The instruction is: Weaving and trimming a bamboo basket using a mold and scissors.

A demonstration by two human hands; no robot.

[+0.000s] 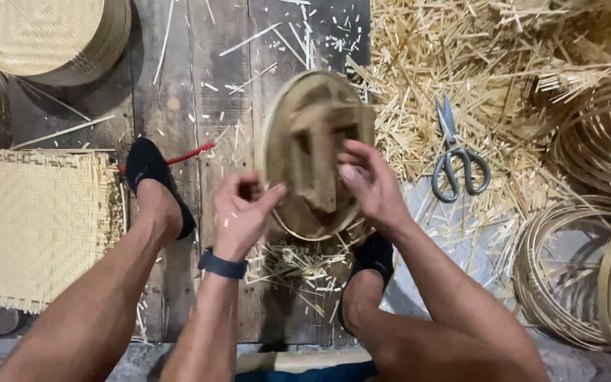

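Both hands grip a round wooden basket mould (pixel 317 152), tilted up between the knees over the plank floor (pixel 178 92). The left hand (pixel 240 209) pinches its lower left rim; the right hand (pixel 368 182) presses curled fingers on its ribbed face. The heaped bamboo offcuts (pixel 461 64) could jab skin or foul the rim if the mould drops. The woven mat (pixel 33 226) lies left. The scissors (pixel 455 152), near the right hand, risk a knock.
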